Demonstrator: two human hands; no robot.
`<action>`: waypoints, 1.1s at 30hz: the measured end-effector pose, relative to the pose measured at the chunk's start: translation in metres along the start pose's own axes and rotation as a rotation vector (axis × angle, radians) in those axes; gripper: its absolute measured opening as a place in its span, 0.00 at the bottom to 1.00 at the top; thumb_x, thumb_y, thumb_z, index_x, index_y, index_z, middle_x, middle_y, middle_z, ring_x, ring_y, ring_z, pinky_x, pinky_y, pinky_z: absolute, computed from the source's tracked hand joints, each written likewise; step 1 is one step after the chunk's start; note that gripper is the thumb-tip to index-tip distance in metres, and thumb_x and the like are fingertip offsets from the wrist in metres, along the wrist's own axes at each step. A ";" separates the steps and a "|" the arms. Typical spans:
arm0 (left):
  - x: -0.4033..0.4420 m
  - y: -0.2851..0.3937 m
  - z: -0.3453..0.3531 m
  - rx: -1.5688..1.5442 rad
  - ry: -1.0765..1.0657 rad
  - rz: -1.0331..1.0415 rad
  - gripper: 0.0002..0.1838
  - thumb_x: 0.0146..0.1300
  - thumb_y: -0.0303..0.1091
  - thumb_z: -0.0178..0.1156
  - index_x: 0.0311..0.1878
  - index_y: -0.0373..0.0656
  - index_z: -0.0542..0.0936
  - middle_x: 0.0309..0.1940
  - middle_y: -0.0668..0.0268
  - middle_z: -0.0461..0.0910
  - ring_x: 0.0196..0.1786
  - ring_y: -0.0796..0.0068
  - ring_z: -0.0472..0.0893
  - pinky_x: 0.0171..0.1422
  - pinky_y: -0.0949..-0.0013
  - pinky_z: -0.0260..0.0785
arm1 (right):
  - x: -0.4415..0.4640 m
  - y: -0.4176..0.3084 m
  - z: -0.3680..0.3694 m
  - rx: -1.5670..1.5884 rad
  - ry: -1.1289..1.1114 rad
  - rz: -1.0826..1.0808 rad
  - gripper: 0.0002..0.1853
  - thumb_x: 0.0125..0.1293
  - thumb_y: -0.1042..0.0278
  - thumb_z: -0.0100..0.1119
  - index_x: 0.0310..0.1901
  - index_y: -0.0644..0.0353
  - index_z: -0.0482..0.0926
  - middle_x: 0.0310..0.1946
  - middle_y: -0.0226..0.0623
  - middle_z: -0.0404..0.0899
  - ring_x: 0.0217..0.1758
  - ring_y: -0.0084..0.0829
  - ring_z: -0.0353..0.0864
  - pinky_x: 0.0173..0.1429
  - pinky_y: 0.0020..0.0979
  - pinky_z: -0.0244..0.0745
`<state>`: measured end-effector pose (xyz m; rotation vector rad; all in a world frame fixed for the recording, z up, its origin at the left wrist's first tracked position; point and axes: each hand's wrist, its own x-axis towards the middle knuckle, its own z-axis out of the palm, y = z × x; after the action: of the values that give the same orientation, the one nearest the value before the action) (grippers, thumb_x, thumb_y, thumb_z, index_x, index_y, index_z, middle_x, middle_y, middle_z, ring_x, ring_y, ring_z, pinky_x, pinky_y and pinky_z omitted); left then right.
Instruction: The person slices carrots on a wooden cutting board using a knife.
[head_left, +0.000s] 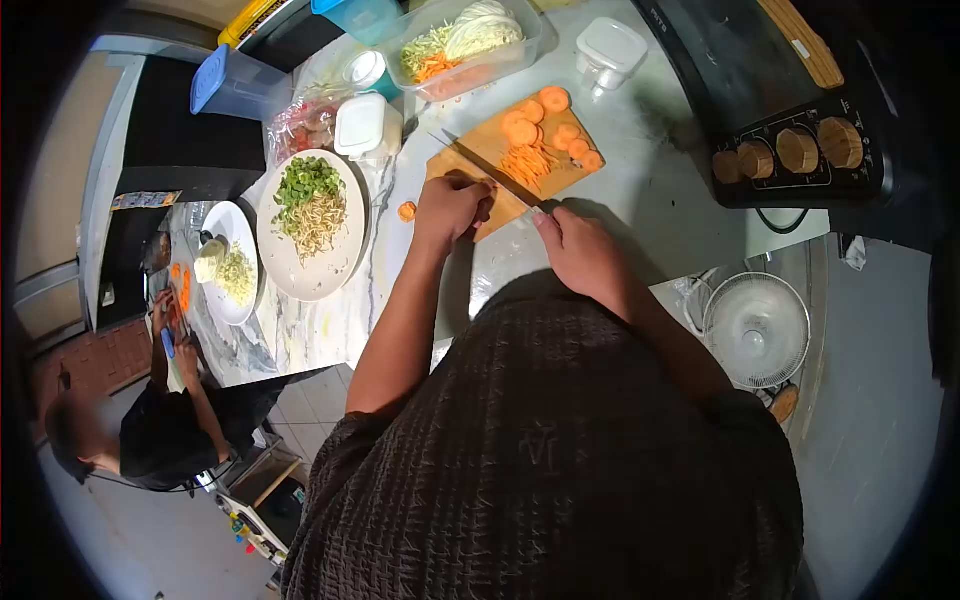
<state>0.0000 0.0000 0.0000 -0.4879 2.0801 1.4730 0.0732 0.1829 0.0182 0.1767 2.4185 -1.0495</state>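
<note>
marble-patterned counter [310, 345], cutting board [568, 178], plates [318, 283], tubs [366, 124]

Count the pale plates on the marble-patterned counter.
2. The large, round off-white plate with chopped greens lies left of the orange-brown wooden cutting board; the smaller white plate with pale shreds sits farther left. No others show.

carrot slices [523, 133] on cutting board [568, 174], plates [320, 283] left, oven [790, 110] right

A black appliance [775, 100] with wooden knobs [797, 151] stands at upper right, a round fan [757, 330] below it; a blue-lidded container [235, 85] sits upper left, a person in black [165, 440] lower left.
</note>
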 end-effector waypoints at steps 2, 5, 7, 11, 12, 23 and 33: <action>0.001 -0.006 -0.001 0.011 -0.011 0.040 0.13 0.62 0.34 0.63 0.25 0.36 0.78 0.16 0.67 0.74 0.16 0.80 0.70 0.19 0.73 0.59 | -0.002 0.001 0.003 -0.001 0.040 -0.037 0.25 0.75 0.48 0.41 0.41 0.66 0.75 0.36 0.60 0.80 0.45 0.61 0.78 0.51 0.54 0.71; -0.005 -0.010 0.001 0.005 0.000 0.030 0.13 0.62 0.34 0.62 0.24 0.36 0.77 0.16 0.66 0.74 0.16 0.80 0.70 0.19 0.73 0.60 | -0.007 0.003 0.006 -0.045 0.032 -0.028 0.24 0.75 0.50 0.41 0.41 0.66 0.75 0.35 0.60 0.80 0.44 0.60 0.79 0.50 0.54 0.72; -0.004 -0.008 0.003 -0.004 0.000 0.023 0.13 0.61 0.34 0.62 0.24 0.36 0.77 0.17 0.66 0.75 0.16 0.80 0.70 0.19 0.73 0.61 | -0.008 -0.003 0.002 -0.083 0.037 -0.026 0.23 0.75 0.50 0.41 0.41 0.66 0.75 0.34 0.59 0.80 0.43 0.60 0.79 0.49 0.54 0.72; -0.003 0.000 0.003 -0.012 0.026 -0.011 0.15 0.61 0.33 0.61 0.21 0.34 0.77 0.15 0.66 0.74 0.16 0.79 0.71 0.23 0.74 0.62 | -0.002 -0.005 0.005 -0.103 0.024 0.005 0.22 0.75 0.51 0.42 0.42 0.66 0.73 0.33 0.58 0.81 0.41 0.61 0.80 0.47 0.55 0.73; -0.002 0.000 0.002 -0.031 0.017 -0.002 0.14 0.61 0.33 0.61 0.21 0.34 0.77 0.15 0.66 0.75 0.16 0.79 0.72 0.23 0.74 0.62 | 0.000 -0.005 0.007 -0.122 0.029 0.001 0.22 0.75 0.51 0.42 0.42 0.66 0.73 0.33 0.58 0.81 0.41 0.61 0.80 0.47 0.55 0.73; 0.004 -0.006 0.001 0.009 0.014 -0.033 0.11 0.61 0.33 0.61 0.28 0.33 0.78 0.19 0.65 0.76 0.17 0.78 0.73 0.21 0.74 0.63 | 0.012 0.000 0.013 -0.098 0.054 -0.053 0.18 0.74 0.55 0.45 0.42 0.66 0.71 0.28 0.59 0.79 0.35 0.62 0.79 0.42 0.57 0.72; 0.003 -0.005 0.001 0.044 0.008 -0.019 0.13 0.62 0.35 0.62 0.26 0.35 0.78 0.18 0.66 0.76 0.17 0.80 0.73 0.20 0.75 0.64 | 0.012 0.006 0.012 -0.092 0.067 -0.008 0.20 0.73 0.52 0.46 0.42 0.64 0.72 0.30 0.58 0.80 0.38 0.61 0.80 0.45 0.56 0.73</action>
<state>0.0009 -0.0008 -0.0056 -0.4957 2.1041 1.4139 0.0692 0.1770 0.0016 0.1728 2.5240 -0.9472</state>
